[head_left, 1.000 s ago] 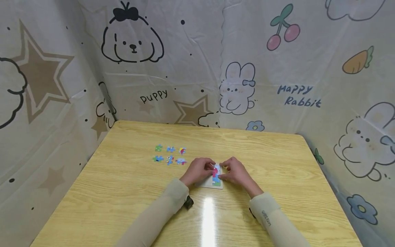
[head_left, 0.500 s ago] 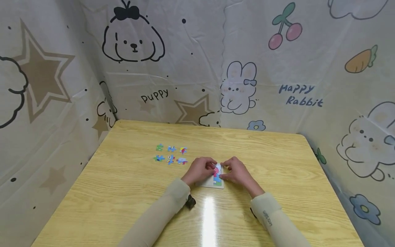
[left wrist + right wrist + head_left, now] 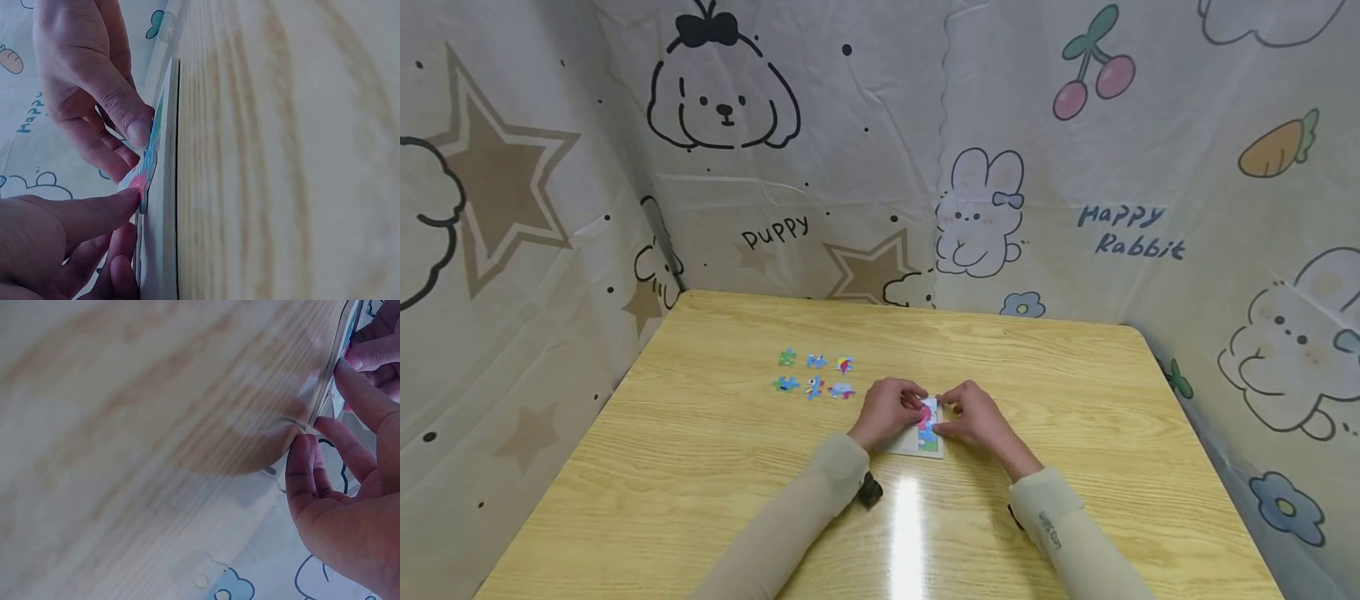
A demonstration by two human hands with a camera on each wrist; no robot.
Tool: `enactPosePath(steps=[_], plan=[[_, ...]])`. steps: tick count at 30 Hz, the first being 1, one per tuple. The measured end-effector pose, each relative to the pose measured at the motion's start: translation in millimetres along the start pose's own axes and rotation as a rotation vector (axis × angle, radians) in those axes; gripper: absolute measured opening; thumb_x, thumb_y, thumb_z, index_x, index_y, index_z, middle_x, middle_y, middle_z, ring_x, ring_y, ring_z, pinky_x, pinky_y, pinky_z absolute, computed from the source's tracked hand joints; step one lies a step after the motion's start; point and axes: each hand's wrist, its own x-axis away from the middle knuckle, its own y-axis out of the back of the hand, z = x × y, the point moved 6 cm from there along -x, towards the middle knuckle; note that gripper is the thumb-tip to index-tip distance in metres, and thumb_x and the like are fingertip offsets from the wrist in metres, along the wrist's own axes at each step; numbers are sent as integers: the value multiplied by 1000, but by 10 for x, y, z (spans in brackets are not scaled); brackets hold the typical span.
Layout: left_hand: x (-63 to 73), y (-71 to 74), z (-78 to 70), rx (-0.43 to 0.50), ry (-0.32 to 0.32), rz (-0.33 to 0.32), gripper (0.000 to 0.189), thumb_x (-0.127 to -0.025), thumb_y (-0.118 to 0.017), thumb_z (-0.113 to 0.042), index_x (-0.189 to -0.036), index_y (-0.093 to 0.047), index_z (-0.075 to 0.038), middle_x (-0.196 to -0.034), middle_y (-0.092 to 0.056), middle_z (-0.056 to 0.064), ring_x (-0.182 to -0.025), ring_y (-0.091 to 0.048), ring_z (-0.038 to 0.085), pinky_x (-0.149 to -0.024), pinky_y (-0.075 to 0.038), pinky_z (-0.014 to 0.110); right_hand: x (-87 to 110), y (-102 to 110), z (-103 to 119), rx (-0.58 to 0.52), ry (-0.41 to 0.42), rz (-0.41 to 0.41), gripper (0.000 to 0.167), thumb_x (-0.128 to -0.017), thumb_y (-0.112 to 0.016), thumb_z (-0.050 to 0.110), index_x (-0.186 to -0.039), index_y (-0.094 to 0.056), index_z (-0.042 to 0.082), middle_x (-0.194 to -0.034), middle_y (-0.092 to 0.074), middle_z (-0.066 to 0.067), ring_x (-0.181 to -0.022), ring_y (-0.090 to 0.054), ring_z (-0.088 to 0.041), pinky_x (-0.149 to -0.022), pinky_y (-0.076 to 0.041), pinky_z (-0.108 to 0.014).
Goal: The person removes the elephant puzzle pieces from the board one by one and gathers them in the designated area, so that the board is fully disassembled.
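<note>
A pale jigsaw board (image 3: 904, 447) lies on the table with joined blue, pink and green pieces (image 3: 928, 438) along its right side. My left hand (image 3: 886, 412) comes over the board from the left. Its thumb and bent fingers pinch a puzzle piece (image 3: 137, 183) with pink on it, at the edge of the joined pieces. From the right, my right hand (image 3: 976, 418) holds the board's right edge, thumb by the blue pieces and forefinger at the far corner. In the right wrist view its other fingers (image 3: 301, 469) are curled. The left fingers partly hide the board.
Several loose jigsaw pieces (image 3: 815, 387) lie in two rows on the wooden table (image 3: 715, 467), left of the board and farther back. A printed cloth (image 3: 865, 167) hangs behind the table and at both sides. Each wrist bears a small dark device.
My left hand and forearm have shifted slightly right and forward, staying over the pink part. The right hand keeps its place on the board's edge. The loose pieces lie as before.
</note>
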Motion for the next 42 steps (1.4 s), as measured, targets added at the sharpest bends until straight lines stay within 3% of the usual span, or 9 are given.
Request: enactPosePath(steps=[9,17,30,42], plan=[[-7,18,-17,25,-65,-30,26,-81,-86,-1,-105,-80,-8,-83,-77,0,-72,-69,6,-70,-58,22,-4,8,-14,29,43,-32,49,-83,-89,20,-126,-74,1,-116,-64,-13,-99,-59,-25,-88,-54,-44],[1,-1,4,21,-53,-41,25,-83,-86,-2,-106,-79,-7,-83,-76,0,-73,-69,6,-71,-59,23,-3,-19,-20,25,45,-18,52,-84,-89,22,-128,-72,1,-114,-64,-11,-99,-57,-24,-90,-53,-43],[9,2,21,0,-68,-11,24,-89,-81,-5,-112,-76,-6,-89,-75,0,-80,-68,8,-79,-60,28,-14,-10,-13,39,57,-14,51,-85,-88,21,-128,-72,1,-114,-69,-10,-101,-59,-23,-93,-54,-44],[94,30,44,43,-78,28,23,-91,-80,-10,-113,-76,-6,-92,-75,-2,-82,-67,7,-82,-59,28,-34,-18,-30,16,44,-15,51,-84,-88,22,-128,-72,3,-117,-70,-9,-102,-59,-23,-95,-53,-44]])
